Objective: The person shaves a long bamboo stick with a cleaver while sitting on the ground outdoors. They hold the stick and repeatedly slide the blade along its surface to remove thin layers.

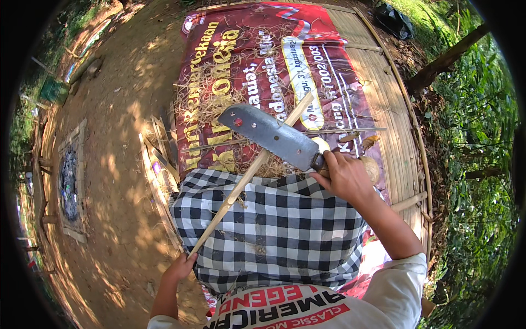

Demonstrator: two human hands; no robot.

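Outdoor bamboo platform (392,104), red banner (263,55) strewn with shavings. Left hand (179,267) pinches long pale bamboo strip (246,175); right hand (346,176) fisted on broad grey cleaver (271,136) crossing strip.

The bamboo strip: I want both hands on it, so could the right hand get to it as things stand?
Probably not freely: the right hand is shut on the cleaver handle. The bamboo strip, held at its near end by the left hand, lies close under the blade with nothing between.

Broad cleaver (274,137) across slanted bamboo strip (246,175)
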